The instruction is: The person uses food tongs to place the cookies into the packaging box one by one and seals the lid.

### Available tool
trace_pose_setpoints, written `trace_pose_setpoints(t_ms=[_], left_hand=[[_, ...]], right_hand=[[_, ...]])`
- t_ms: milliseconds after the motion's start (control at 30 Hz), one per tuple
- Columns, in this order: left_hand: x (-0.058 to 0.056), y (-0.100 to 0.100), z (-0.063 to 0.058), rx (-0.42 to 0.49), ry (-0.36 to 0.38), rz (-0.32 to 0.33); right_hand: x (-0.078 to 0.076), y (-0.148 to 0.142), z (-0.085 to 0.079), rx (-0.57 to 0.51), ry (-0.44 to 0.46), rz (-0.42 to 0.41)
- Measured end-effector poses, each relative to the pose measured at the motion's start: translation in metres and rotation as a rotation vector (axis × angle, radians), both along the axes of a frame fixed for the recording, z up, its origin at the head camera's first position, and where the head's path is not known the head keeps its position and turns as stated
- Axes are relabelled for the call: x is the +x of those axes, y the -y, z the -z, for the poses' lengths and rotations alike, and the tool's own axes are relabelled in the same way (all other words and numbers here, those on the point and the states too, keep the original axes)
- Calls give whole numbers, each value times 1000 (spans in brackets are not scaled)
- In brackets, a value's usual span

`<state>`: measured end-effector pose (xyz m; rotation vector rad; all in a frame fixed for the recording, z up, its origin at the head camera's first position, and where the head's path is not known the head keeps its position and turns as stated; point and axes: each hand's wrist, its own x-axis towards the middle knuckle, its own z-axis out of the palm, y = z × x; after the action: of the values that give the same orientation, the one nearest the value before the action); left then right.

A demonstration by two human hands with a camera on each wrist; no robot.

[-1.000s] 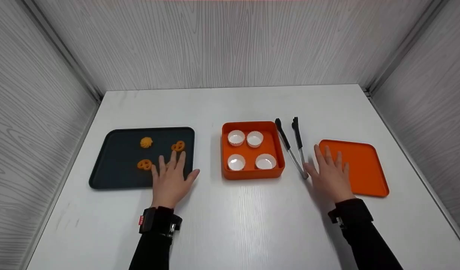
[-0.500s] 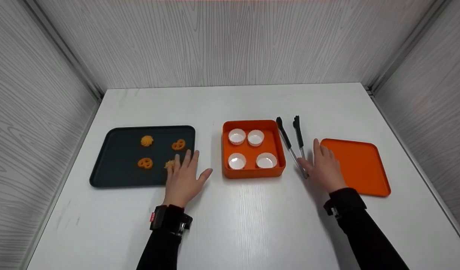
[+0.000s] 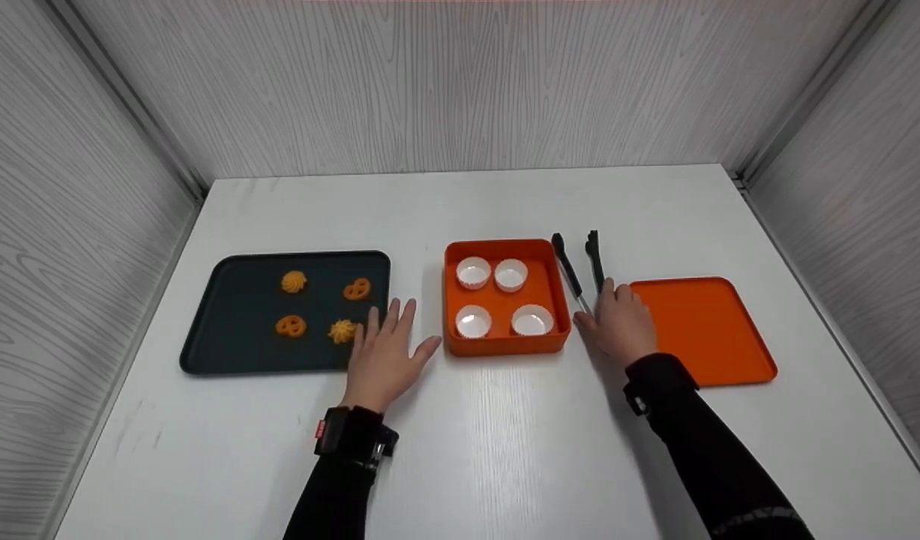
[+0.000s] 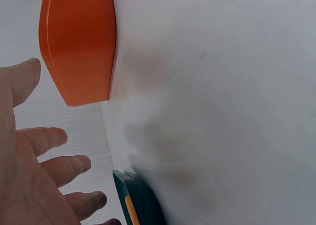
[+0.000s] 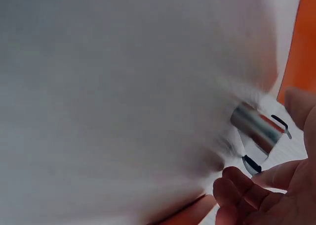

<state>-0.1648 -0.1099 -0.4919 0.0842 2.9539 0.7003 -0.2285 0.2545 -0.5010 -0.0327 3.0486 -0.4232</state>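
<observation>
Black-handled metal tongs (image 3: 567, 264) lie spread on the table, just right of an orange square box (image 3: 504, 346). My right hand (image 3: 623, 328) is over their lower metal part; in the right wrist view the bent metal end (image 5: 256, 127) shows between thumb and partly curled fingers, with a gap around it. My left hand (image 3: 388, 358), fingers spread, hovers at the right front corner of a dark baking tray (image 3: 235, 322). Pretzel-shaped cookies (image 3: 357, 289) and swirl-shaped cookies (image 3: 343, 331) lie on that tray. The left hand holds nothing.
Several white fluted cups (image 3: 473, 273) stand inside the orange box. A flat orange tray (image 3: 707, 322) lies on the right, partly behind the right hand and wrist. Grey wood-grain panels (image 3: 460, 90) enclose the white table (image 3: 460, 450) at back and sides.
My right hand has moved left over the tongs, its fingers curling more. The flat orange tray has shifted slightly left and turned. My left hand has drifted right, uncovering a swirl cookie.
</observation>
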Motion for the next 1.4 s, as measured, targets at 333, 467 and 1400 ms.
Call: trace_pose_setpoints(t_ms=[333,467,1400], left_hand=[[-3,-7,-1,72,-2,1],[-5,-13,0,137,-6,-14],[-16,-55,14,542,-95,-101]], right_hand=[[-1,5,-6,-122,32,25],[2,3,-9,-189,-10,45],[38,-5,-33,-353,-310,-27]])
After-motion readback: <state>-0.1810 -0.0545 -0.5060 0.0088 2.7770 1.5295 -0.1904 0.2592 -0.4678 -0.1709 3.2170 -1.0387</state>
